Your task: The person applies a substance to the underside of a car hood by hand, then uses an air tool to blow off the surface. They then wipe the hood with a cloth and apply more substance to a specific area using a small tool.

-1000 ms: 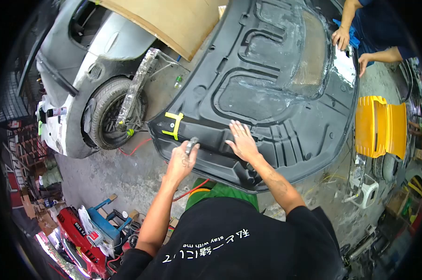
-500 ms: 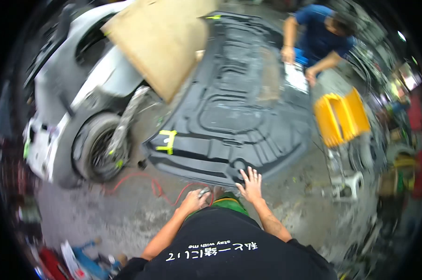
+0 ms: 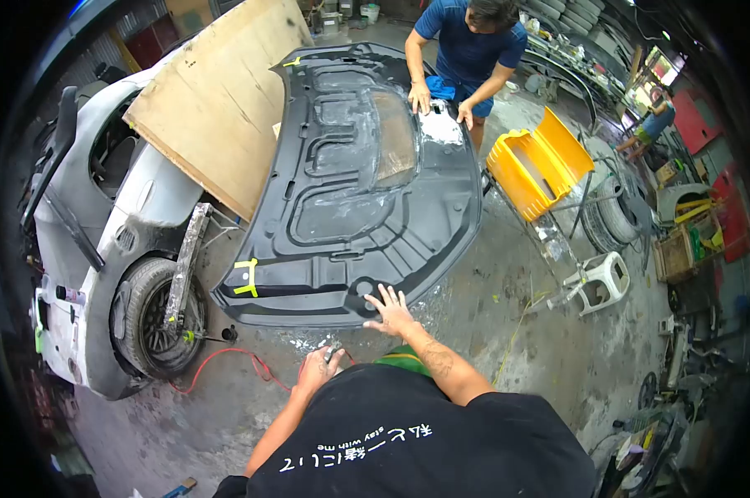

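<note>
A black car hood lies with its ribbed inner side up in front of me. My right hand is at its near edge, fingers spread, beside a round recess in the panel; it holds nothing. My left hand is low in front of my shirt, short of the hood, with its fingers curled round a small greyish thing I cannot make out. A red hose runs along the floor towards that hand. Yellow-green tape marks the hood's near left corner, and a brownish patch shows near its middle.
Across the hood a person in blue has both hands at a whitish patch. A grey car body with an exposed wheel and a plywood sheet stand left. Right are a yellow box and a white stool.
My view has turned, so the hood and the person appear further left. The picture is sharper. My right hand stays spread at the hood's edge; my left remains curled low.
</note>
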`<state>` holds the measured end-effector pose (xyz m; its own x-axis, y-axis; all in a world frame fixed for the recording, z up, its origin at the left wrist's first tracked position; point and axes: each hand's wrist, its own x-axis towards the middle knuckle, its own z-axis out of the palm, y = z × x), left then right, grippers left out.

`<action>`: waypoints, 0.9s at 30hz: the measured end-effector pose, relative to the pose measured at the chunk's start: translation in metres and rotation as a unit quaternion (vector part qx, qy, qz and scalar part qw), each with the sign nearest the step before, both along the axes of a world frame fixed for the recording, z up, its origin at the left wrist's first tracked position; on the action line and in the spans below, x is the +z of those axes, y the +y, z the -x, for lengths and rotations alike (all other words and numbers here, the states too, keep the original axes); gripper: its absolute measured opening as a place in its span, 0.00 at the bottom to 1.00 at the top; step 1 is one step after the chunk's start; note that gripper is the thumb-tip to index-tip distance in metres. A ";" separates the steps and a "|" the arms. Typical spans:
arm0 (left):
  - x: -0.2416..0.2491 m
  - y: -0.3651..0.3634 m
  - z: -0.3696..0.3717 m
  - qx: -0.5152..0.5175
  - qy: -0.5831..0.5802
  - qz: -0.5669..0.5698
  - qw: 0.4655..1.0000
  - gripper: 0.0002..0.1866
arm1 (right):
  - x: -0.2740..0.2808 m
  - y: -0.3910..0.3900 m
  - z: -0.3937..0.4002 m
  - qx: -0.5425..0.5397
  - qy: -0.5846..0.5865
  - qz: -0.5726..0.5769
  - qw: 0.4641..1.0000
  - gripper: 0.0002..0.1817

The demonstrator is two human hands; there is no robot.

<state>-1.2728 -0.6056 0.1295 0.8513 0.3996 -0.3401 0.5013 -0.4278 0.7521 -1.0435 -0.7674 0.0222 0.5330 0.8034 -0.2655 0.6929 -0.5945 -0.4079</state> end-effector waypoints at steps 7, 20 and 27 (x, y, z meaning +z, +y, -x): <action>-0.031 -0.056 -0.087 0.015 -0.022 -0.077 0.997 0.23 | 0.010 -0.017 -0.055 0.171 -0.035 0.019 0.984 0.71; -0.071 -0.030 -0.126 0.214 -0.045 -0.188 0.957 0.23 | 0.006 -0.015 -0.116 0.312 -0.025 0.044 0.949 0.80; -0.047 -0.077 -0.151 0.265 0.004 -0.078 0.961 0.22 | -0.005 0.003 -0.116 0.273 -0.051 -0.077 0.958 0.43</action>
